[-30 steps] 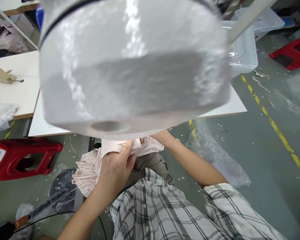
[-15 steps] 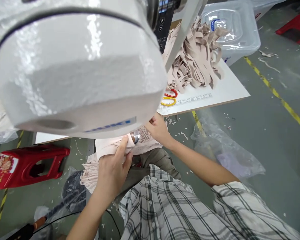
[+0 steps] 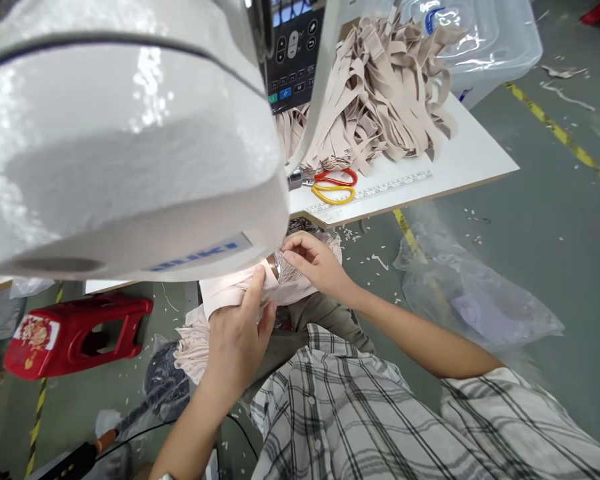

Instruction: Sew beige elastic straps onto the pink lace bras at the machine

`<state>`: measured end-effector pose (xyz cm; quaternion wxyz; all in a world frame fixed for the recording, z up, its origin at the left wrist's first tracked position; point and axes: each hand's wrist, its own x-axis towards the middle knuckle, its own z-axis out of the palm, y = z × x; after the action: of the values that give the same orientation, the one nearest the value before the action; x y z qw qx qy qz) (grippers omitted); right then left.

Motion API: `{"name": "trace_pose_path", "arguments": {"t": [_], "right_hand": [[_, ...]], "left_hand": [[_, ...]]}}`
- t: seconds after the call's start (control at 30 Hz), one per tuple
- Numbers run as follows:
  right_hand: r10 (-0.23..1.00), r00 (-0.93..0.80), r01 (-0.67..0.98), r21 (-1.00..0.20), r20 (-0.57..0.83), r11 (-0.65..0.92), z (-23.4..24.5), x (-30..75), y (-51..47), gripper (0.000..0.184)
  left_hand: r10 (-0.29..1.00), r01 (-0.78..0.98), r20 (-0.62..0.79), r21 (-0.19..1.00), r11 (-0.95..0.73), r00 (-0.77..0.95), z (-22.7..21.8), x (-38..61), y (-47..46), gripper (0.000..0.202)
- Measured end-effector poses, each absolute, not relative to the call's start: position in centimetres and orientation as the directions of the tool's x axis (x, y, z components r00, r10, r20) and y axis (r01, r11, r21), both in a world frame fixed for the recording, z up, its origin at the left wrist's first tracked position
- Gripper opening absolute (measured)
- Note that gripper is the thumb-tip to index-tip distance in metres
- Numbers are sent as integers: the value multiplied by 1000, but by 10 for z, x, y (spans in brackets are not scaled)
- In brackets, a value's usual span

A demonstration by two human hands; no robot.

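Pale pink fabric (image 3: 225,293) with a lace section (image 3: 297,279) lies under the head of a white sewing machine (image 3: 145,180). My left hand (image 3: 240,337) rests on the fabric's left part, index finger stretched out flat and thumb apart; its other fingers are partly hidden. A shiny metal part (image 3: 276,265) of the machine shows between my hands at the lace. Beside it, my right hand (image 3: 317,265) has thumb and fingertips pinched together above the lace; what lies between them is too small to make out. The needle area is hidden behind the machine head.
On the white table (image 3: 473,157) lie a heap of beige fabric strips (image 3: 380,100), scissors with red and yellow handles (image 3: 334,187) and a clear ruler (image 3: 390,190). A control panel (image 3: 293,60) stands behind. A red stool (image 3: 80,333) is left, a plastic bag (image 3: 475,293) right.
My right hand has drawn back from the far side of the lace toward the metal part, its fingertips now pinched there. My left hand stays on the fabric. The camera view has shifted.
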<state>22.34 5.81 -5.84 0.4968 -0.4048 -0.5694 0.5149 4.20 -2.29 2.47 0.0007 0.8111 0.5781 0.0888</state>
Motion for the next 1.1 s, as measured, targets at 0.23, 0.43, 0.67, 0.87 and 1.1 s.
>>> {"name": "trace_pose_path", "arguments": {"t": [0.23,0.43,0.67,0.87,1.1], "right_hand": [[974,-198,-55,-994,107,98,-56,226,53,14],[975,-196,-119,-989,106,84,-52,224,49,13],[976,-169,-69,-990,134,124,-37,220,34,19],[970,-243,-1,-1000,12,12,-31,236,2,17],[965,-261,-6,-1000,28,27,-20,268,-10,24]], "left_hand": [[933,930,150,125,-345,326,28,48,-19,51],[932,928,176,144,-343,317,23,47,-24,58],[933,950,285,156,-269,218,7,56,-37,86],[886,900,282,130,-416,368,-15,96,-78,95],[884,650,-3,678,-342,468,-4,91,-89,78]]}}
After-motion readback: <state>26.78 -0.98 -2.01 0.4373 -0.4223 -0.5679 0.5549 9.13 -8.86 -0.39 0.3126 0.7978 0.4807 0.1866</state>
